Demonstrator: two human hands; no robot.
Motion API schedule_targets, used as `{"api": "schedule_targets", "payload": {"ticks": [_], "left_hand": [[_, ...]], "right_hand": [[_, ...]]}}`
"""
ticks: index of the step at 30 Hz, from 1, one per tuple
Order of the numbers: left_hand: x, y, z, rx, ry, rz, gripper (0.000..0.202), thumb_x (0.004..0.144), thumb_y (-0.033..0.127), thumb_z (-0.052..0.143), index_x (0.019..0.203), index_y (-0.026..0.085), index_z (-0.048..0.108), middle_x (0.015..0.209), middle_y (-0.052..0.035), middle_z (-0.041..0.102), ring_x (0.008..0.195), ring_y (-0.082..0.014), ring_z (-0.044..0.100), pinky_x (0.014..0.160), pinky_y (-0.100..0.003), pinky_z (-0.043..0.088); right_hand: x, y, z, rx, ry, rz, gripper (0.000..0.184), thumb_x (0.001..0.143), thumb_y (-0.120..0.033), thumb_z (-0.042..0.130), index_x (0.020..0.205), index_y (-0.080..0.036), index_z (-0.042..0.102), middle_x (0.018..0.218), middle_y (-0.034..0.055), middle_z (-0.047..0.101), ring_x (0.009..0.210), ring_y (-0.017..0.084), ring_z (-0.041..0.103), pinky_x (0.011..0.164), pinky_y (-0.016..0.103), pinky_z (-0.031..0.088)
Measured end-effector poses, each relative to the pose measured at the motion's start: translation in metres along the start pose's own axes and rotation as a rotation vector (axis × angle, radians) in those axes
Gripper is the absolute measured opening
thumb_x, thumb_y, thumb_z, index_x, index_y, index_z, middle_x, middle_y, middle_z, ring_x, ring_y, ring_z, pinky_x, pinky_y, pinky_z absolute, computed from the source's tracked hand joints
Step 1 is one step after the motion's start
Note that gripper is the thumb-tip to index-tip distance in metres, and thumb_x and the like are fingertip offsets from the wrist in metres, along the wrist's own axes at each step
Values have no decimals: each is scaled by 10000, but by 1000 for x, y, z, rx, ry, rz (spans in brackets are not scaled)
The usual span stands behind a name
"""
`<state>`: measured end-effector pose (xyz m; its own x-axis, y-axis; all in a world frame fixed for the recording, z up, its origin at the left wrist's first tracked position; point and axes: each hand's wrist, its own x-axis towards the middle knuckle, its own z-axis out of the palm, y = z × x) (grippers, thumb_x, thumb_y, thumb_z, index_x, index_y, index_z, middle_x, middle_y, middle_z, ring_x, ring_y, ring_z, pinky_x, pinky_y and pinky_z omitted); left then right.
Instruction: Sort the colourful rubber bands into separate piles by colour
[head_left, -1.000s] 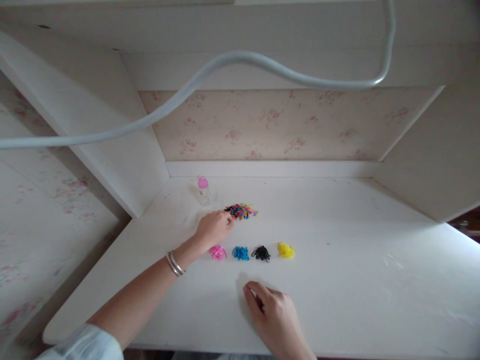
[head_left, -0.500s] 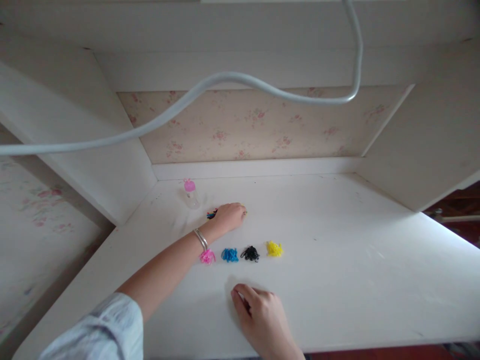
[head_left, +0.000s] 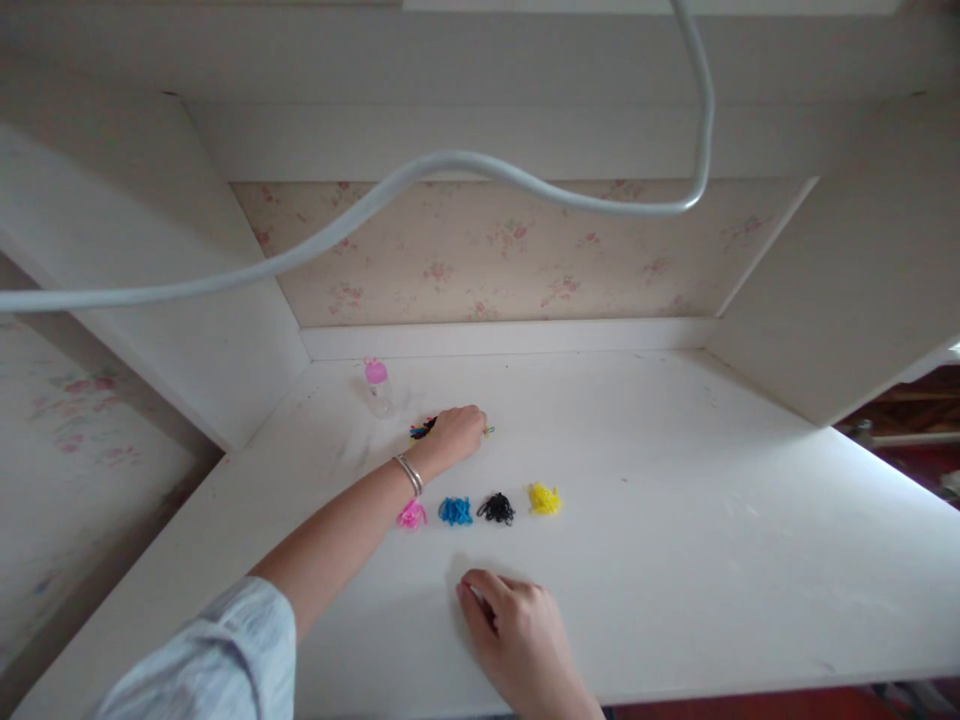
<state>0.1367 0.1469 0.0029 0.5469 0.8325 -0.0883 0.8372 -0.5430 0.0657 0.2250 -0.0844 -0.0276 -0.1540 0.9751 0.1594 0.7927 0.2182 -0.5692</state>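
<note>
My left hand point(head_left: 454, 434), with a silver bangle point(head_left: 410, 474) at its wrist, reaches over a mixed pile of small coloured rubber bands point(head_left: 423, 429). Its fingers point down and their tips are hidden behind the hand. A few band loops point(head_left: 489, 430) show just past the knuckles. Nearer to me lie separate piles of pink bands point(head_left: 412, 515), blue bands point(head_left: 455, 511), black bands point(head_left: 498, 509) and yellow bands point(head_left: 545, 499) in a row. Below that row my right hand point(head_left: 521, 630) rests on the table, fingers curled and thumb against the index finger, nothing visible in them.
A small clear bottle with a pink lid point(head_left: 378, 388) stands behind the mixed pile. White panels point(head_left: 810, 280) close in the white table point(head_left: 712, 560) at the sides. A thick pale cable point(head_left: 450, 160) crosses the upper view in front of flowered wallpaper point(head_left: 510, 245).
The view has shifted slightly. My left hand stays at the mixed pile, and band loops now show more clearly beyond its knuckles. My right hand holds the same pose.
</note>
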Motion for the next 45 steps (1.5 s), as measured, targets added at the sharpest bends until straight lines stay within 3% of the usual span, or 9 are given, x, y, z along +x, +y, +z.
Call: {"api": "schedule_targets", "payload": {"ticks": [8, 13, 18, 24, 28, 31, 36, 45], "left_hand": [[2, -1, -1, -202, 16, -26, 289, 889, 317, 526, 1130, 161, 555, 1150, -75, 577, 988, -191, 581, 842, -405, 492], [8, -4, -7, -423, 8, -53, 224, 875, 320, 545, 1000, 153, 627, 1029, -58, 645, 919, -165, 607, 833, -366, 486], [5, -5, -11, -655, 16, -106, 206, 768, 293, 634, 894, 154, 719, 801, -28, 713, 764, -142, 624, 661, -232, 463], [1, -9, -3, -814, -13, -209, 221, 775, 306, 639, 874, 116, 694, 698, -6, 663, 618, -108, 585, 529, -213, 431], [2, -13, 1, -865, -73, -258, 240, 871, 341, 549, 928, 116, 611, 827, -12, 635, 647, -95, 588, 573, -242, 495], [2, -15, 0, -897, -77, -287, 243, 857, 345, 563, 905, 114, 620, 743, 4, 616, 556, -72, 542, 502, -207, 448], [-6, -18, -6, -929, -16, -300, 281, 745, 358, 632, 877, 119, 697, 581, 16, 593, 441, -61, 438, 410, -194, 291], [-37, -30, -13, -748, 142, -242, 230, 745, 324, 569, 764, 170, 738, 670, -18, 688, 609, -127, 570, 535, -212, 350]], "right_hand": [[1, -2, -3, -7, 14, -9, 292, 934, -291, 384, 784, -231, 627, 631, -15, 666, 541, 91, 597, 517, 185, 280], [1, -1, -2, -15, -1, -14, 268, 919, -281, 408, 814, -242, 651, 629, -12, 672, 537, 95, 606, 512, 193, 288], [0, 0, 0, -37, -17, -21, 229, 894, -242, 441, 816, -255, 656, 648, -26, 682, 548, 92, 610, 517, 189, 284], [0, 0, 1, -54, -23, -16, 214, 876, -215, 462, 805, -272, 655, 639, -46, 672, 557, 85, 610, 525, 184, 284], [1, 0, 0, -55, -18, -22, 213, 872, -216, 466, 792, -264, 658, 633, -43, 670, 550, 82, 607, 519, 184, 285], [1, -1, -2, -50, -20, -26, 222, 875, -209, 459, 800, -263, 661, 631, -42, 669, 549, 80, 605, 517, 183, 287], [1, -2, -3, -56, -14, -28, 229, 881, -220, 447, 791, -261, 654, 616, -45, 661, 524, 75, 587, 514, 178, 283], [2, -4, -2, -68, -18, -35, 260, 904, -255, 427, 787, -253, 658, 639, -32, 676, 543, 82, 600, 521, 182, 283]]}}
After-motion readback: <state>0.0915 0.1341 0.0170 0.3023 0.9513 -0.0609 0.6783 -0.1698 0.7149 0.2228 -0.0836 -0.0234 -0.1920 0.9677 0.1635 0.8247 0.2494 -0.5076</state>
